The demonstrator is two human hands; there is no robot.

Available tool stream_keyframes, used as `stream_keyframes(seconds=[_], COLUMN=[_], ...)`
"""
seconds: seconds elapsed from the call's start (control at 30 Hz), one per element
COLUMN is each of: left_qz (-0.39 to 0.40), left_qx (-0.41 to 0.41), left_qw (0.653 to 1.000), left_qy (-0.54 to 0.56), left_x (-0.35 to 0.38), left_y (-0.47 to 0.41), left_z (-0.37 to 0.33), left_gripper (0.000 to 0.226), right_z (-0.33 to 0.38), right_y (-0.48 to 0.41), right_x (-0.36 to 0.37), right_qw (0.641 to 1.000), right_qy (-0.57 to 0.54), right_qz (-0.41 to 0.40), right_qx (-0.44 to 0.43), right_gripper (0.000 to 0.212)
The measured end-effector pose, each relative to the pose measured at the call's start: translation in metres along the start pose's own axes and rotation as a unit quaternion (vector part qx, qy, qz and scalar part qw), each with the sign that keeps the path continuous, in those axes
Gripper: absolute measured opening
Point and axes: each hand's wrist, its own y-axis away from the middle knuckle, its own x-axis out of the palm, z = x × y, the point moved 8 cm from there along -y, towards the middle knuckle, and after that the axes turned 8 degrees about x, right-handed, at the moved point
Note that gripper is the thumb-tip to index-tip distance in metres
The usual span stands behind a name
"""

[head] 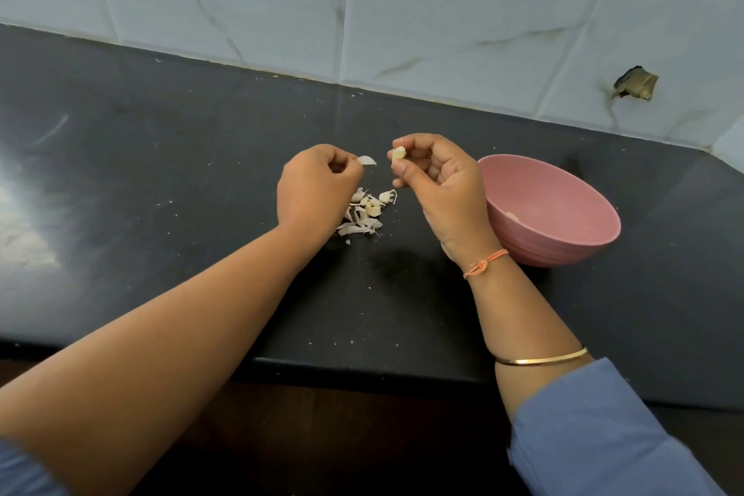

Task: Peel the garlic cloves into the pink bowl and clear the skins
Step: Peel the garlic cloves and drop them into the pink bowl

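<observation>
Two hands mid-counter (edges clear), bowl right

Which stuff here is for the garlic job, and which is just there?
For the job:
garlic clove in right hand
skin piece in left hand
skin pile
pink bowl

Just there:
hole in wall tile
thread bracelet
bangle

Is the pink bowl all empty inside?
Almost empty. The pink bowl shows mostly bare pink inside, with just one small pale piece low by its left wall, likely a peeled clove; the near wall hides some.
</observation>
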Motion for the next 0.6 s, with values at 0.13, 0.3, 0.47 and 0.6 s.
stream_keyframes(seconds=[0.13, 0.3, 0.47, 0.6], left_qz=[0.004, 0.041, 0.047, 0.058], left_qx=[0.013, 0.060, 0.086, 0.108], left_qw=[1.000, 0.997, 0.995, 0.992], left_qy=[0.012, -0.024, -0.009, -0.013], left_x=[-0.001, 0.007, 0.006, 0.007], left_y=[0.002, 0.007, 0.009, 0.012], left_z=[-0.004, -0.012, -0.015, -0.022], left_gripper=[0.025, 0.026, 0.011, 0.016], right_z=[-0.009, -0.018, -0.018, -0.019], right_y=[-0.002, -0.002, -0.002, -0.002], right_x=[-0.003, -0.002, -0.001, -0.002], right_qw=[0.998, 0.994, 0.991, 0.990], right_qy=[0.054, 0.104, 0.130, 0.135], right_qz=[-0.018, -0.011, -0.008, -0.014], right_qx=[0.015, 0.038, 0.042, 0.043], right_gripper=[0.019, 0.017, 0.017, 0.014])
